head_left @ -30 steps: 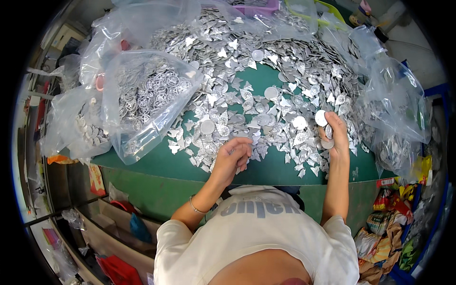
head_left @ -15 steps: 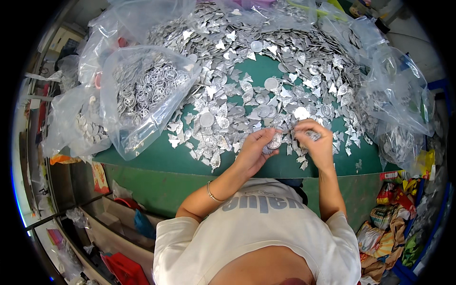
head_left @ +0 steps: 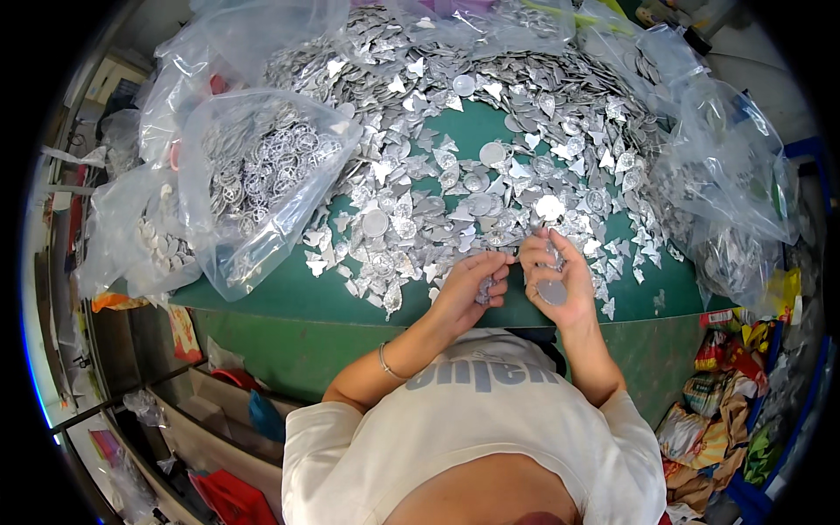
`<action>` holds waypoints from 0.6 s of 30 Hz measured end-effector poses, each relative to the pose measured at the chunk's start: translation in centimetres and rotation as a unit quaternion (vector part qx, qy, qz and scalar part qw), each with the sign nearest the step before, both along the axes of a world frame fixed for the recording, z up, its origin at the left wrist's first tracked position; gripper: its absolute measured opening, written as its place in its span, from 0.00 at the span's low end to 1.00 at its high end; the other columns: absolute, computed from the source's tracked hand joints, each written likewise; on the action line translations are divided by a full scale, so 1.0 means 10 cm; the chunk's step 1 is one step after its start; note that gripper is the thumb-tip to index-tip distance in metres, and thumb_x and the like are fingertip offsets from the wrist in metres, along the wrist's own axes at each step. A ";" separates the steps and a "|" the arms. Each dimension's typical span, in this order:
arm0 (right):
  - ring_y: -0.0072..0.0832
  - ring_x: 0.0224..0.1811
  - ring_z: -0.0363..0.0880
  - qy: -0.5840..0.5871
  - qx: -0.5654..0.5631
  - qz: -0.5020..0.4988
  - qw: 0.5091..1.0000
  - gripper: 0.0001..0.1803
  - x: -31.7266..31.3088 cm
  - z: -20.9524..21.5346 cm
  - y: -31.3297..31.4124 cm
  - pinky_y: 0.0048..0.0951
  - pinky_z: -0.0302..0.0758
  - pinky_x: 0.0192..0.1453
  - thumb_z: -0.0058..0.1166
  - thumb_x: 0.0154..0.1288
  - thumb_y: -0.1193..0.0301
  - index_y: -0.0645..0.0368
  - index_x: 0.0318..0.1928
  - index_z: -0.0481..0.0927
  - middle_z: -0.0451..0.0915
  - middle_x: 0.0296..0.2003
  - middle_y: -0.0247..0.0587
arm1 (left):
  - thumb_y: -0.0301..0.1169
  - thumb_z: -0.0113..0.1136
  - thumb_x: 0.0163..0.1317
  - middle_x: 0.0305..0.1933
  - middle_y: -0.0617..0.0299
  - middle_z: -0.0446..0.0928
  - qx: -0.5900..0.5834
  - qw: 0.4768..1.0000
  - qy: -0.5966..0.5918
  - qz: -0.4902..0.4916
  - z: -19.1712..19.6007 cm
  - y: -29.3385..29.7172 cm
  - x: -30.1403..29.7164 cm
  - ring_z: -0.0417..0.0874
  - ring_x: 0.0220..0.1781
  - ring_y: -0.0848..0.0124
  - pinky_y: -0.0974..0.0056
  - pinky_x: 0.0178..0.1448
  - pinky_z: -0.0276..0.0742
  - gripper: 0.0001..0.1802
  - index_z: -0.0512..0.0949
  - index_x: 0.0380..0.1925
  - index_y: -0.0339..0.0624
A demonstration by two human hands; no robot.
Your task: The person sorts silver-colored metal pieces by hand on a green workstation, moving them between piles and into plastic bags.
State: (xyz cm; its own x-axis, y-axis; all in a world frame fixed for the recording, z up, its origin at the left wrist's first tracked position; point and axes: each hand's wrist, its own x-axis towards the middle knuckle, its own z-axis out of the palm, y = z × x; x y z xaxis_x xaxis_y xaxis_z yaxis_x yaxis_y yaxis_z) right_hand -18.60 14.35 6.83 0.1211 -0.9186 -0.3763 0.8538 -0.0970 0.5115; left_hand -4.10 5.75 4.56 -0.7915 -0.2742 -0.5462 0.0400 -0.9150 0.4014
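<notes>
My left hand (head_left: pixel 468 287) is closed at the near edge of the pile, some small silver metal pieces (head_left: pixel 484 290) showing under its curled fingers. Its thumb and index finger pinch close to the fingertips of my right hand (head_left: pixel 569 284); what sits between the tips is too small to make out. A flat round metal disc (head_left: pixel 551 292) rests in my right palm, with more shiny metal under the curled fingers. Just beyond both hands lies a spread of silver metal pieces (head_left: pixel 411 206), some round, some leaf-like or pointed. Among them are larger discs (head_left: pixel 374 223).
A clear plastic bag (head_left: pixel 249 232) of openwork metal rings stands left on the green table (head_left: pixel 262 302). More clear bags (head_left: pixel 735 184) lie on the right. A beige drawer (head_left: pixel 201 420) is at lower left; colourful packets (head_left: pixel 700 398) are piled at lower right.
My right hand has turned palm up and come nearer, showing the disc in its palm. My left hand has rolled over, hiding the round piece it showed before.
</notes>
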 end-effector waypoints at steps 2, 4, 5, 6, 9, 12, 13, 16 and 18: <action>0.23 0.32 0.65 0.012 -0.020 -0.011 1.000 0.09 0.01 -0.02 0.08 0.21 0.66 0.27 0.43 0.66 0.66 0.58 0.38 0.70 0.66 0.33 0.35 | 0.36 0.53 0.63 0.27 0.67 0.69 -0.011 1.000 0.004 -0.026 0.00 -0.01 0.00 0.67 0.23 0.79 0.74 0.24 0.64 0.11 0.74 0.38 0.38; 0.26 0.34 0.66 0.038 0.016 -0.045 0.998 0.10 0.03 0.03 0.06 0.25 0.68 0.32 0.41 0.67 0.64 0.58 0.38 0.70 0.67 0.34 0.37 | 0.37 0.53 0.63 0.26 0.68 0.68 -0.029 0.999 -0.012 -0.044 0.08 0.01 -0.01 0.63 0.21 0.81 0.76 0.21 0.57 0.12 0.73 0.36 0.39; 0.28 0.34 0.67 0.058 0.060 -0.074 0.994 0.11 0.04 0.06 0.03 0.27 0.69 0.35 0.41 0.67 0.63 0.58 0.39 0.69 0.68 0.34 0.39 | 0.37 0.54 0.63 0.26 0.68 0.68 -0.020 0.998 -0.018 -0.062 0.10 0.02 -0.02 0.64 0.21 0.81 0.75 0.21 0.58 0.12 0.73 0.35 0.39; 0.30 0.35 0.68 0.078 0.104 -0.104 0.986 0.12 0.06 0.09 0.00 0.30 0.69 0.37 0.40 0.67 0.62 0.58 0.39 0.69 0.68 0.35 0.41 | 0.38 0.54 0.63 0.25 0.67 0.68 -0.011 0.996 -0.025 -0.081 0.12 0.04 -0.03 0.64 0.21 0.80 0.75 0.20 0.58 0.12 0.74 0.34 0.39; 0.35 0.38 0.70 0.238 0.118 -0.086 0.960 0.12 0.16 -0.05 0.04 0.34 0.69 0.45 0.40 0.67 0.63 0.58 0.38 0.69 0.69 0.36 0.45 | 0.39 0.54 0.63 0.23 0.66 0.68 -0.064 0.984 -0.025 -0.167 0.17 0.09 -0.03 0.65 0.20 0.80 0.74 0.19 0.59 0.13 0.74 0.30 0.39; 0.33 0.41 0.71 0.411 0.131 -0.016 0.902 0.12 0.19 -0.10 0.10 0.37 0.71 0.47 0.43 0.67 0.64 0.57 0.45 0.70 0.71 0.36 0.41 | 0.40 0.54 0.63 0.23 0.65 0.69 -0.118 0.970 -0.010 -0.213 0.20 0.06 -0.03 0.65 0.20 0.80 0.73 0.19 0.59 0.15 0.74 0.26 0.39; 0.33 0.41 0.71 0.483 0.148 0.014 0.863 0.13 0.21 -0.08 0.10 0.38 0.72 0.48 0.44 0.66 0.65 0.57 0.47 0.69 0.71 0.36 0.41 | 0.41 0.54 0.63 0.23 0.65 0.69 -0.130 0.967 -0.004 -0.219 0.21 0.05 -0.03 0.65 0.20 0.80 0.73 0.19 0.60 0.16 0.74 0.25 0.39; 0.31 0.42 0.71 0.563 0.135 0.032 0.815 0.14 0.22 0.04 0.08 0.37 0.73 0.49 0.45 0.67 0.64 0.56 0.50 0.69 0.70 0.38 0.38 | 0.40 0.53 0.63 0.25 0.64 0.71 -0.093 0.983 0.040 -0.152 0.23 0.06 -0.07 0.65 0.21 0.80 0.73 0.21 0.60 0.16 0.76 0.31 0.37; 0.30 0.43 0.71 0.525 0.124 0.013 0.842 0.15 0.25 0.11 0.07 0.35 0.73 0.50 0.46 0.66 0.63 0.56 0.50 0.69 0.70 0.38 0.38 | 0.39 0.52 0.64 0.23 0.66 0.69 -0.111 0.984 0.038 -0.131 0.24 0.08 -0.09 0.65 0.20 0.80 0.74 0.21 0.61 0.15 0.77 0.35 0.35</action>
